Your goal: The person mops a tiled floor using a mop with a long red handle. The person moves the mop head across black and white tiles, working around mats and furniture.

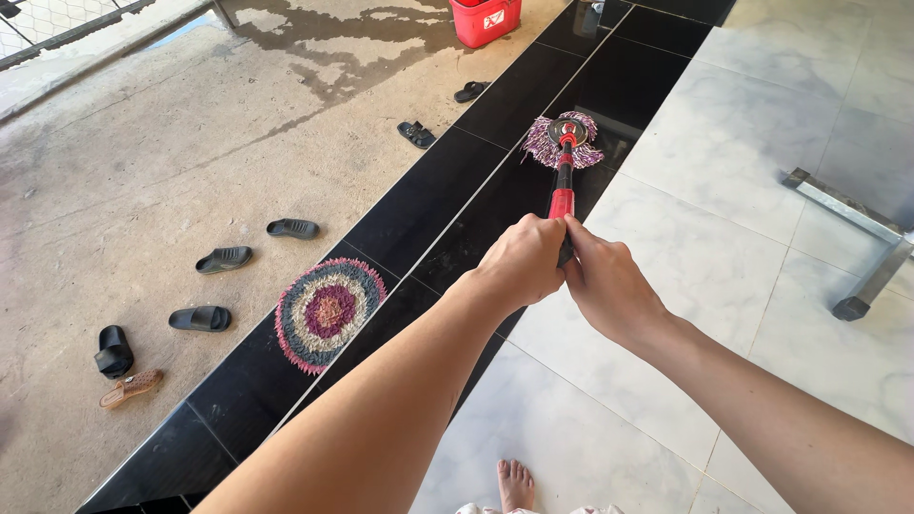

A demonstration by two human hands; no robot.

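Both my hands grip the handle of a red mop (562, 190). My left hand (519, 262) is wrapped around the handle and my right hand (605, 281) holds it right beside, the two touching. The mop's round head (564, 141), with pink and white strands, rests on the black tiled step (428, 200) near its edge with the pale marble floor (724, 143). My bare foot (515, 484) shows at the bottom.
A round woven mat (328, 312) lies on the black step. Several dark slippers (224, 259) and a tan sandal (130, 387) are scattered on the concrete ground to the left. A red bucket (484, 19) stands at the top. A metal furniture leg (847, 214) is at right.
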